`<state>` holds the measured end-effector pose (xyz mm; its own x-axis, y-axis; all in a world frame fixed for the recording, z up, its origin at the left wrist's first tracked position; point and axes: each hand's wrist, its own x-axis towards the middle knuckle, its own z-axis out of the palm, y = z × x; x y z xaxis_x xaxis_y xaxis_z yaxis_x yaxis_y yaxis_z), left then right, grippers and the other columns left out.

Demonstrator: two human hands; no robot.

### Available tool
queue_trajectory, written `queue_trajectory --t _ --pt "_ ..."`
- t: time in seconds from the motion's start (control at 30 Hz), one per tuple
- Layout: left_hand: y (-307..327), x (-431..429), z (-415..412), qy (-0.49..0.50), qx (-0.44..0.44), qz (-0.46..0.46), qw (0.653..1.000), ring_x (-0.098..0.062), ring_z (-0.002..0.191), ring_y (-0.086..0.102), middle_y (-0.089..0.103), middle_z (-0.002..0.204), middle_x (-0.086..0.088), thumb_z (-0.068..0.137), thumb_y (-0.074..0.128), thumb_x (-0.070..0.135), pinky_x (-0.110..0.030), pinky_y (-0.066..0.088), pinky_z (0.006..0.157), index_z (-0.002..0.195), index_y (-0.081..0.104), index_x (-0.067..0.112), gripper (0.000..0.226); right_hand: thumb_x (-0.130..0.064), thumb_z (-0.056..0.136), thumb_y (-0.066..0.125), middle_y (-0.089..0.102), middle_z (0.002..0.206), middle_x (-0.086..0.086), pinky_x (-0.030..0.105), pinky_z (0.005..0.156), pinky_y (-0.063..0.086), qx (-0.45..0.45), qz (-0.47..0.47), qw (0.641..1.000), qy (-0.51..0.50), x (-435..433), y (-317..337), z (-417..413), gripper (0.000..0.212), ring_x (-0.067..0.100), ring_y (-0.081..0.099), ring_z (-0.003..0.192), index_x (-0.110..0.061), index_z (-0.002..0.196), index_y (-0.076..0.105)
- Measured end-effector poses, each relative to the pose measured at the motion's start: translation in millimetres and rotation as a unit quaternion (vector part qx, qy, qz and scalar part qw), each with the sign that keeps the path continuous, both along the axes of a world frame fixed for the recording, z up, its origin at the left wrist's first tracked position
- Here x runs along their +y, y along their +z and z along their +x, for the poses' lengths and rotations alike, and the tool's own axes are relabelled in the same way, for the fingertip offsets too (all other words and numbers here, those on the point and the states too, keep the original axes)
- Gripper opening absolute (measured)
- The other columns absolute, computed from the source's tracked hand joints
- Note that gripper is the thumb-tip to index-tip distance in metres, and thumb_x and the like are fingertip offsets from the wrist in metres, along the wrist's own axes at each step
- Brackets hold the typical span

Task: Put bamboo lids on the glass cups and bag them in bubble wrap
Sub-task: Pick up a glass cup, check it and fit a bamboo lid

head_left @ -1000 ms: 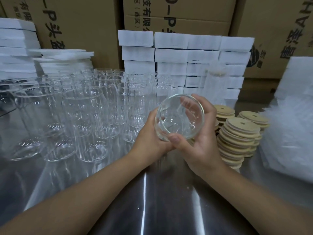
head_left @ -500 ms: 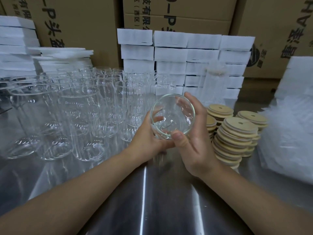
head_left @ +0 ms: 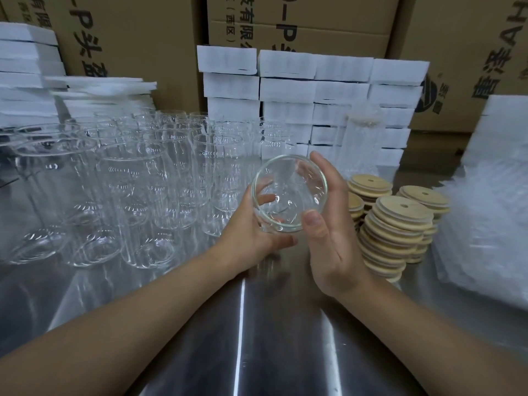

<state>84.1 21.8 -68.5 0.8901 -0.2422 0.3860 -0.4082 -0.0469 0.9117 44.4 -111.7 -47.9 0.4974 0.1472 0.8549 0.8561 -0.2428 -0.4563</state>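
Steel tabletop (head_left: pixel 257 352) carries everything within arm's reach. Empty glass cups (head_left: pixel 137 190) crowd its left half back toward the far edge, unlidded stock waiting their turn. Bubble wrap (head_left: pixel 485 224) lies heaped along the right edge, with stacked bamboo lids (head_left: pixel 397 224) just beside it, likely so the lidding hand travels little. One cup (head_left: pixel 290 192) is held above the middle, mouth tipped toward the camera, probably for inspection. The left hand (head_left: pixel 251 232) wraps its body from below. The right hand (head_left: pixel 331 232) steadies the rim, thumb and fingers curved loosely against the glass.
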Motion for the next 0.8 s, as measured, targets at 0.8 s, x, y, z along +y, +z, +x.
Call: queue_trajectory --t 0.8 --pt "0.6 0.4 0.1 -0.005 -0.025 0.022 0.999 -0.015 0.099 0.067 0.050 0.122 0.015 0.055 0.087 0.007 -0.029 0.058 0.074 0.136 0.036 0.036 0.100 -0.032 0.097 0.029 0.051 0.132 0.009 0.046 0.108 0.038 0.004 0.058 0.998 0.007 -5.3 1.6 0.6 0.037 0.024 0.048 0.128 -0.028 0.133 0.039"
